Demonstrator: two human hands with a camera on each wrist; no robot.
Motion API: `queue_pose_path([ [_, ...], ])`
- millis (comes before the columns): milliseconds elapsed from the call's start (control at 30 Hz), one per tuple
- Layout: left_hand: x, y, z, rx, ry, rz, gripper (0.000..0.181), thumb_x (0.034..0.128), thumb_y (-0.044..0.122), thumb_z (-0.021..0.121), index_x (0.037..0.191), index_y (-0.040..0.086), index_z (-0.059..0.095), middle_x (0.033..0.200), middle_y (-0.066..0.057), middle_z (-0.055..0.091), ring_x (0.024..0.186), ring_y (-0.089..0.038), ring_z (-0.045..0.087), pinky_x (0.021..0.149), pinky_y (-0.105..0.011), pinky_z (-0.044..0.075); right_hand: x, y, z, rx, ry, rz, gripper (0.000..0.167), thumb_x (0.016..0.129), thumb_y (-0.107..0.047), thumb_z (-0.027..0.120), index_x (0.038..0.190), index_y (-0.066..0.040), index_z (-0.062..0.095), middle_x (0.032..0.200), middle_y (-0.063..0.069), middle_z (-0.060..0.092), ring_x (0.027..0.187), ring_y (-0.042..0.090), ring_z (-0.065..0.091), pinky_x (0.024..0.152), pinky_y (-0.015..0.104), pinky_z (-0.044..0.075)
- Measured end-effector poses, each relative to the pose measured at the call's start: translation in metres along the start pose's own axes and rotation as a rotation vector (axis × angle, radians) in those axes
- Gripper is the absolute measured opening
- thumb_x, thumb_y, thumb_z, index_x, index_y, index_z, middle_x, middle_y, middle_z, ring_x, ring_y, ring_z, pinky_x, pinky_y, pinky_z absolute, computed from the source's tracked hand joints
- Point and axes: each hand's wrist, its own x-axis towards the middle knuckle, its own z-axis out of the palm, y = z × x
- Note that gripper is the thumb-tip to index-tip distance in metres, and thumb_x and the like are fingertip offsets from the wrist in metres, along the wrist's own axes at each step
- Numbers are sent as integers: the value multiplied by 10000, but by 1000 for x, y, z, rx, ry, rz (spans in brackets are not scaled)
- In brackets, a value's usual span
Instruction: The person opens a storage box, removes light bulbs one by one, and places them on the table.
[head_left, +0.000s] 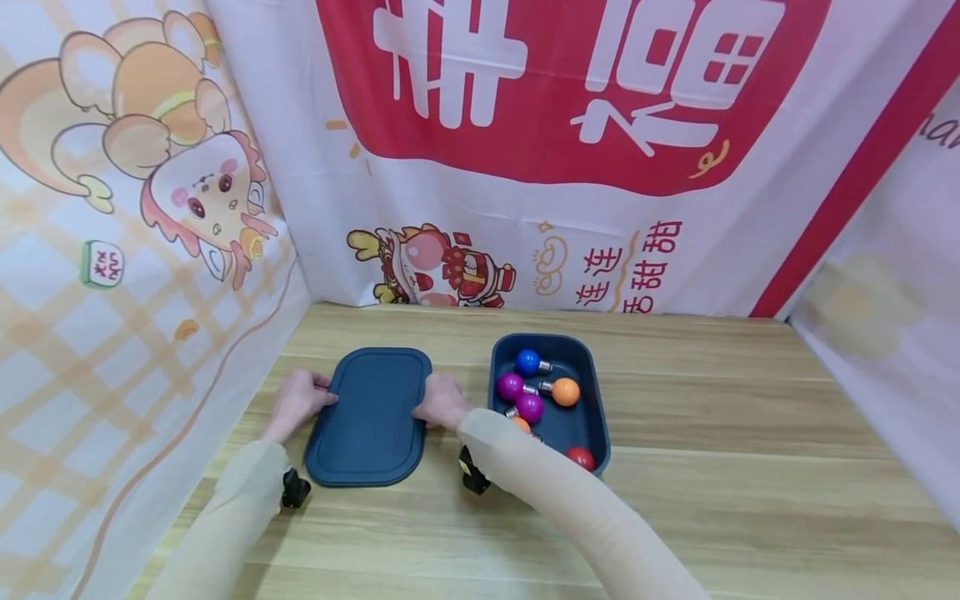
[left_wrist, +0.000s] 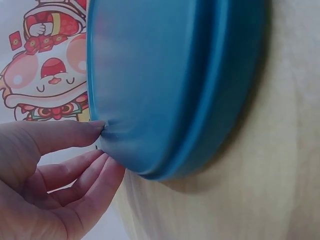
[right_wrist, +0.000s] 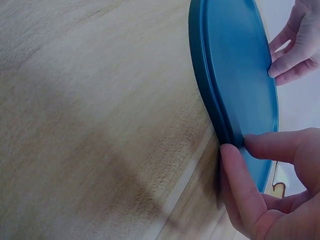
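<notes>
Left of the box [head_left: 561, 425], left hand [head_left: 298, 403] and right hand [head_left: 444, 402] are pinching the lid [head_left: 369, 417] at opposite edges, evenness likely preventing tilt.

Light-brown wood-grain tabletop [head_left: 750, 467]: carries one dark-blue, round-cornered open box [head_left: 567, 427]; matching lid [head_left: 372, 417], whether touching or just above, unclear.

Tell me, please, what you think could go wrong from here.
The lid might slip, since the left hand and right hand pinch only its edges. The right sleeve overlaps the box in the head view and might knock it. The loose bulbs inside could then roll and strike one another.
</notes>
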Motion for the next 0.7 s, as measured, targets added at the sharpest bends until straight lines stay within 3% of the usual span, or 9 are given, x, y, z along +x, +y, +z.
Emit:
queue_pose_path([
  [200, -1, 2, 2, 3, 24, 20, 329, 839, 69, 726, 1091, -136, 675, 1035, -288, 708, 751, -256, 687, 667, -345, 567, 1, 0, -1, -23, -6, 8, 234, 827, -210, 808, 870, -11, 692, 618, 33, 694, 546, 130, 718, 478, 129, 487],
  [433, 3, -1, 3, 32, 46, 40, 317, 817, 78, 753, 1037, -138, 679, 834, -206, 713, 697, -221, 638, 691, -381, 545, -1, 1, -8, -18, -27, -21, 212, 855, -197, 777, 887, -16, 671, 654, 42, 695, 597, 148, 736, 507, 124, 485],
  [600, 4, 0, 4, 69, 60, 63, 319, 820, 93, 749, 1027, -141, 682, 884, -234, 714, 782, -311, 662, 766, -458, 557, -6, 4, -19, 35, -51, -35, 158, 876, -149, 742, 810, -26, 669, 692, 98, 735, 651, 200, 748, 522, 143, 469],
  [700, 4, 1, 5, 91, 88, 79, 325, 830, 110, 746, 1033, -137, 685, 954, -264, 718, 865, -373, 674, 816, -499, 551, -8, 6, -29, 76, -60, -31, 146, 899, -154, 720, 854, -20, 682, 745, 112, 742, 682, 232, 741, 570, 187, 472],
])
